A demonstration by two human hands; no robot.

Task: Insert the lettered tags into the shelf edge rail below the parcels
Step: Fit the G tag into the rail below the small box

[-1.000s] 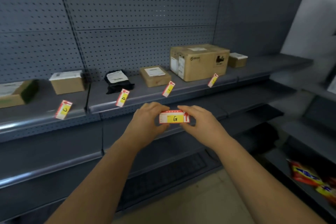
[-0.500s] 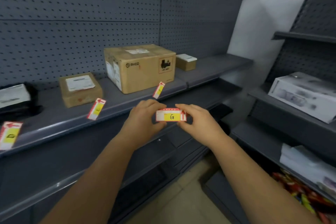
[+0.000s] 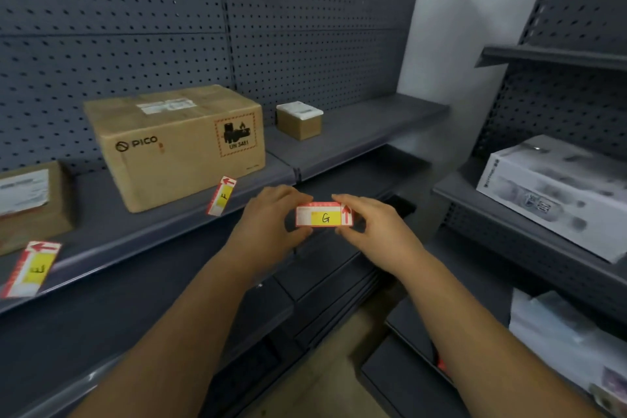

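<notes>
Both hands hold a red-and-white tag with a yellow patch lettered G (image 3: 324, 215), level, just below the shelf edge rail (image 3: 339, 161). My left hand (image 3: 271, 224) pinches its left end and my right hand (image 3: 369, 227) its right end. Tag F (image 3: 222, 196) sits tilted in the rail below the large PICO carton (image 3: 176, 142). Tag E (image 3: 32, 268) sits in the rail at far left, below a small brown parcel (image 3: 30, 204). A small parcel with a white label (image 3: 299, 119) stands on the shelf above and behind the G tag.
Grey pegboard backs the shelf. Right of the small parcel the shelf (image 3: 383, 119) runs into a corner. A second shelving unit on the right holds a white box (image 3: 556, 193) and, lower down, white wrapped goods (image 3: 563, 339). Lower shelves and bare floor (image 3: 325, 387) lie beneath my arms.
The view has swung right along the shelf and moved closer; the left-hand tags and parcels slid out of frame. Both hands keep the same hold on the G tag.
</notes>
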